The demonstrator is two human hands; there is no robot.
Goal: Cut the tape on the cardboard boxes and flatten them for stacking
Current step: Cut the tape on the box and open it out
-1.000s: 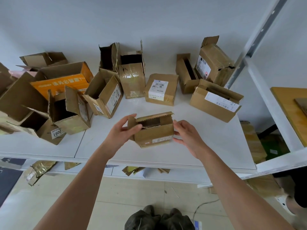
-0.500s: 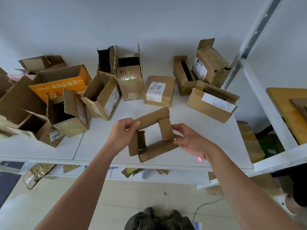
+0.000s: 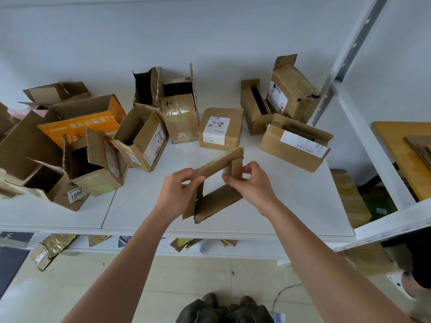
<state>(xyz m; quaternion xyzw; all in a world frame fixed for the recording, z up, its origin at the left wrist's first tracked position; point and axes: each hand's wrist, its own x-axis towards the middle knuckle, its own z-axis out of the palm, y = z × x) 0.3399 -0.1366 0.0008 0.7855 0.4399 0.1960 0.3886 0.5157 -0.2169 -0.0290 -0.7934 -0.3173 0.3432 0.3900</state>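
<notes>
Small brown open-ended cardboard box sleeve (image 3: 215,183) now hanging above white tabletop (image 3: 291,206), skewing flatter than before. Left hand (image 3: 178,193) fingers gripping left wall; right hand (image 3: 253,184) fingers, shifted inward, pinching right wall.

A storeroom or parcel-handling area is indicated. A white shelf board (image 3: 291,206) of a metal racking unit, with a slotted grey upright (image 3: 345,59) at its right rear corner, is loaded with opened shipping cartons (image 3: 140,136) bearing barcode labels (image 3: 215,129). Torn tape scraps (image 3: 50,249) are seen on the floor below the front edge.
</notes>
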